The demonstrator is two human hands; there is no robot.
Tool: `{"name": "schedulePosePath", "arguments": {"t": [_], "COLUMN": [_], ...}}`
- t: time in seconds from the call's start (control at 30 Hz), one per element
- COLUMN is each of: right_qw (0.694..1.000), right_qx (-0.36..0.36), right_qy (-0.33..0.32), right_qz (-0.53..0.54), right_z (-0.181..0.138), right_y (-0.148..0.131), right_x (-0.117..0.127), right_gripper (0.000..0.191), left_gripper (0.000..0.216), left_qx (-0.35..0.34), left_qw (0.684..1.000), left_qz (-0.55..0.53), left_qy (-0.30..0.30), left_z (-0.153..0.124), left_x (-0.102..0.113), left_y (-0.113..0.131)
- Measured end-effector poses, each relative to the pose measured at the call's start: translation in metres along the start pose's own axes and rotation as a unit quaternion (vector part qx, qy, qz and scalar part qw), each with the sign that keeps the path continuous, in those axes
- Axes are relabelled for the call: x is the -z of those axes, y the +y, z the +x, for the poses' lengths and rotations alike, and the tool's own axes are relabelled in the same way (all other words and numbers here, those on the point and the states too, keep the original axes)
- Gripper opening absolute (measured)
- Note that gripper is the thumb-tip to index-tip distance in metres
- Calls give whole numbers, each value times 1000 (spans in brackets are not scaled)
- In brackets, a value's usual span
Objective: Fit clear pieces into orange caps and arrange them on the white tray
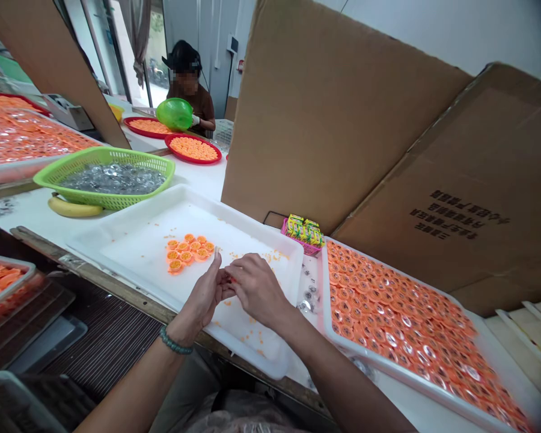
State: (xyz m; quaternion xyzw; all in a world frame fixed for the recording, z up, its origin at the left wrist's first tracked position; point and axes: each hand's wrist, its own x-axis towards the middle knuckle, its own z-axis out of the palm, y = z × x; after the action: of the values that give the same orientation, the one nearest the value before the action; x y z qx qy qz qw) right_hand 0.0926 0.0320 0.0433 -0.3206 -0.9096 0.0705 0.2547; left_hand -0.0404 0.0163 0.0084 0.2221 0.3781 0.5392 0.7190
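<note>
Tray (130, 243), white; left hand (206, 294), right hand (258, 290) above (pinching orange bit (231, 279))

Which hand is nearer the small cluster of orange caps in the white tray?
Left. The left hand is just right of the orange caps, on the person's side; the right hand is farther right, beyond it.

Your left hand (205, 294) and right hand (256, 288) meet over the near side of the shallow tray (135, 246) on the worktop (198, 174), with a cluster of caps (189, 249) lying in it just beyond them, a full tray (327, 313) to its right, a small basket of packets (304, 231) behind the gap between the trays, and a banana (74, 208) seemingly tucked under the mesh basket (103, 153) behind on the left.
</note>
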Motion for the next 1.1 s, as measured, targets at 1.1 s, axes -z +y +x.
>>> {"name": "schedulePosePath", "arguments": {"t": [1.1], "right_qw": [820], "right_qx": [-339], "right_qy": [175], "right_qz": [427], "right_z": [-30], "right_y": [6], "right_x": [-5], "right_gripper": [11], "left_gripper": [26], "left_qx": [-31], "left_qw": [996], "left_qz": [84], "left_qy": [29], "left_z": [-3], "left_x": [2], "left_y": [-5]}}
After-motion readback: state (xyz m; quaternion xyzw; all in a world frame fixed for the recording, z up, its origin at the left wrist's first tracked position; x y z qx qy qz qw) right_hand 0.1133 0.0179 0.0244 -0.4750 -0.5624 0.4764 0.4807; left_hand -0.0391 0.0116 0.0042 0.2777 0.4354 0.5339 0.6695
